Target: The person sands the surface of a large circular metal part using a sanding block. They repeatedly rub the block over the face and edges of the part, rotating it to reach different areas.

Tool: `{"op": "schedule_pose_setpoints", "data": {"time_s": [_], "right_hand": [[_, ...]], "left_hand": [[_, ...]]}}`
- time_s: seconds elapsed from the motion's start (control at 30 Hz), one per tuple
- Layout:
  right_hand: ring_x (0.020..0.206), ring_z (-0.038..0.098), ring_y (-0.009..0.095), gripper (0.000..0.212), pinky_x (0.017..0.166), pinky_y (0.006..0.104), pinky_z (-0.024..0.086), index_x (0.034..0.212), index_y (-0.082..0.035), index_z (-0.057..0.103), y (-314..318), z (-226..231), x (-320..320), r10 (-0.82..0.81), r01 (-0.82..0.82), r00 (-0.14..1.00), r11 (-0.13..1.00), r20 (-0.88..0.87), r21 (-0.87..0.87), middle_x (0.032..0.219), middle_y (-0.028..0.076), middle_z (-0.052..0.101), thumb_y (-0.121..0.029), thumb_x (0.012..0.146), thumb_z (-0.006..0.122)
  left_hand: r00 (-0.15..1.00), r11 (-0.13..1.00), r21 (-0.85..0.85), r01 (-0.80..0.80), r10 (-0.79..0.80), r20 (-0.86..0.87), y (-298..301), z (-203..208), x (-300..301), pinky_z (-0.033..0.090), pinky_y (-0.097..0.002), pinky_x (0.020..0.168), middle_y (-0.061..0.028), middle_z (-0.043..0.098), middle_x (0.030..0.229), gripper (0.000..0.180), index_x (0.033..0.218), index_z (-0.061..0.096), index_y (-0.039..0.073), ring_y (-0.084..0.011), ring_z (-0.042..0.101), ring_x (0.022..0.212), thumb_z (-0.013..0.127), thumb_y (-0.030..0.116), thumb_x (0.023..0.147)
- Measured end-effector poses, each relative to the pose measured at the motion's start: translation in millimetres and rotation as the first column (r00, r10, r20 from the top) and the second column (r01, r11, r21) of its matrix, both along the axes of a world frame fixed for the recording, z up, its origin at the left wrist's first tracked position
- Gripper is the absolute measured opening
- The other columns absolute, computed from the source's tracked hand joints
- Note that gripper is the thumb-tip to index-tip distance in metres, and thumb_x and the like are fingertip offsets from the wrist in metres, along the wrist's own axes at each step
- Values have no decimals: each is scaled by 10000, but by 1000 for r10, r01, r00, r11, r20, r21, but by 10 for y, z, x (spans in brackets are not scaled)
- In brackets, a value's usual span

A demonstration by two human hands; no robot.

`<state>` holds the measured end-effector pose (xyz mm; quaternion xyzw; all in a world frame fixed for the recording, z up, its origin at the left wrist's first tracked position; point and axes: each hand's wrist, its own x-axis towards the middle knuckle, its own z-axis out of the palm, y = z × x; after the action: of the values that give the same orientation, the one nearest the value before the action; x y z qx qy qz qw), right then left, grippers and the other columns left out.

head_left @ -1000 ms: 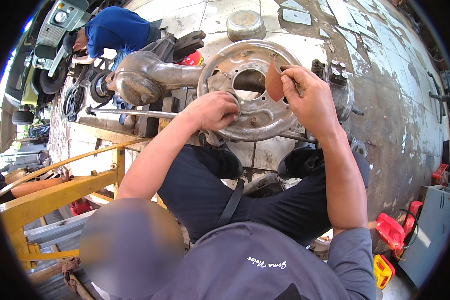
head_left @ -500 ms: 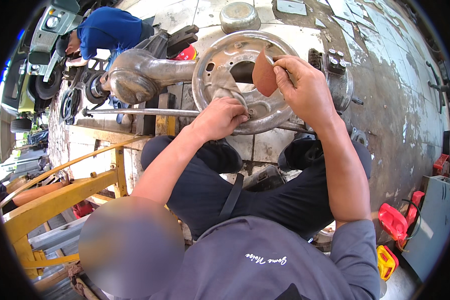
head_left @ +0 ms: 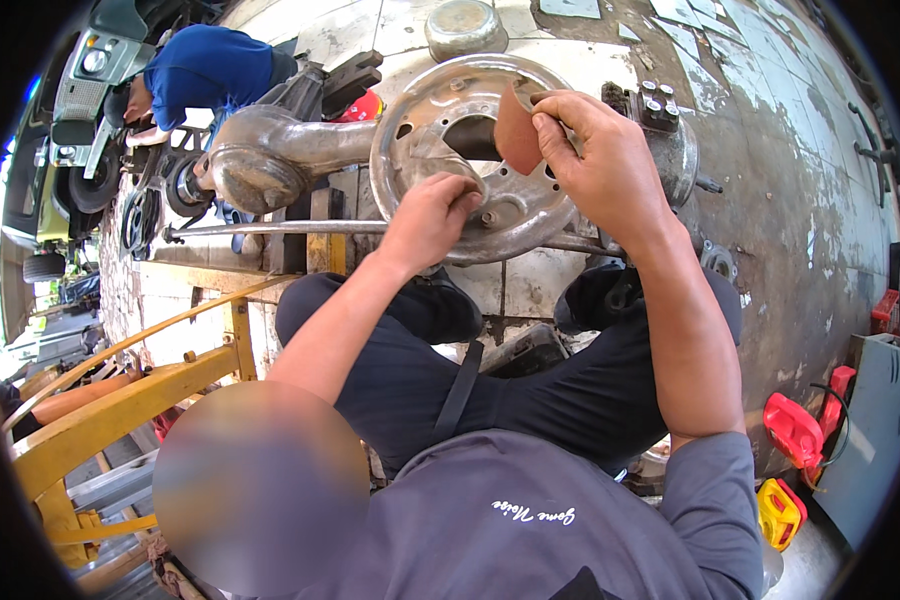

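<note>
A round, dull metal brake backing plate (head_left: 533, 212) stands in front of me at the end of an axle housing (head_left: 315, 145). My left hand (head_left: 430, 222) is closed at the plate's lower left, pinching a thin greyish rag (head_left: 432, 166) that lies against its face; the curled fingers hide part of it. Held up before the plate's central hole is a curved piece of reddish-brown sandpaper (head_left: 516, 135). Its right edge sits between the thumb and fingers of my right hand (head_left: 598, 150), which is closed on it.
A metal drum (head_left: 465, 28) rests on the floor beyond the plate. Right of it stands a hub with bolts (head_left: 670, 130). A long rod (head_left: 280, 227) runs below the axle. Yellow frame (head_left: 130, 405) lies left; a person in blue (head_left: 210, 75) bends at far left.
My left hand has moved slightly up the plate with the rag. My right hand still holds the sandpaper in nearly the same place. The whole view has shifted a little.
</note>
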<state>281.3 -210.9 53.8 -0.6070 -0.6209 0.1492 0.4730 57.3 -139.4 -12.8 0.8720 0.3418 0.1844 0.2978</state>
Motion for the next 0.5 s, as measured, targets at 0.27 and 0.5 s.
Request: {"op": "schedule_pose_setpoints", "data": {"time_s": [0.27,0.5], "right_hand": [[852,681,287,193,785,352,535,1090,28,672,15,-26,-21,16,-14,999,999,41,-46,1011,175,705,-111,961,638],[854,672,340,175,776,380,529,1049,23,679,0,-91,7,-24,23,999,1000,47,10,986,186,701,-114,947,639]], "left_hand": [[968,975,-60,214,-220,-117,36,12,247,516,-439,840,-193,685,953,190,999,701,-5,-382,650,946,623,163,955],[957,980,27,197,-186,-223,-42,40,200,508,-471,863,-178,668,973,166,989,689,22,-384,634,958,550,73,914]]}}
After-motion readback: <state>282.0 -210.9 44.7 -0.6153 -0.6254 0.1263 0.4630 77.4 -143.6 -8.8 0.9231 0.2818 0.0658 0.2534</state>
